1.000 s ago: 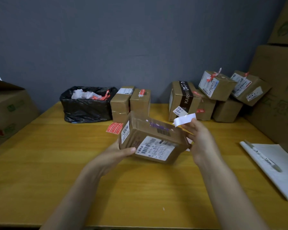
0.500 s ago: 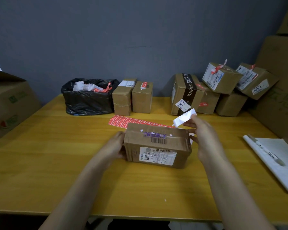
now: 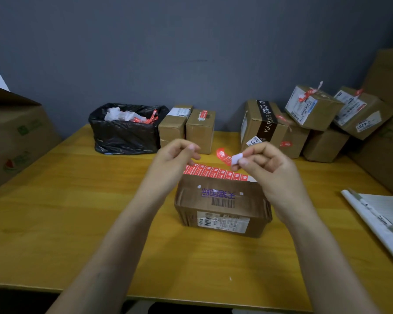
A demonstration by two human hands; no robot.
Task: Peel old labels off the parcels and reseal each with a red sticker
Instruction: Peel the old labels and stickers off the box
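The parcel (image 3: 222,205) sits flat on the table (image 3: 55,223), just below and nearer than both sets of fingertips, with no hand on it. It is a small brown cardboard box with creased edges. It is probably light and fairly stiff, and best steadied by its two short ends, which keeps the top free.

The right hand (image 3: 266,168) pinches a small white scrap of label (image 3: 236,159) between thumb and forefinger, its other fingers curled in. The scrap is thin, limp paper and likely tacky on one face, so it may cling to the skin rather than drop away. The left hand (image 3: 175,155) is curled too, thumb against forefinger, with nothing visible in it.

Directly under the fingertips, against the far edge of the box, lies a strip of red stickers (image 3: 216,172). They look flimsy, and each is best lifted by a corner. One loose red sticker (image 3: 222,155) lies just beyond the right fingertips, and a black bin bag (image 3: 125,130) of scraps stands beyond the left ones.

Writing: the box top carries purple printed characters, upside down from here, and a barcode. A white shipping label with a barcode remains on the near side, its print too small to read. Farther back, black tape on another box (image 3: 267,123) shows letters beginning "KAR".
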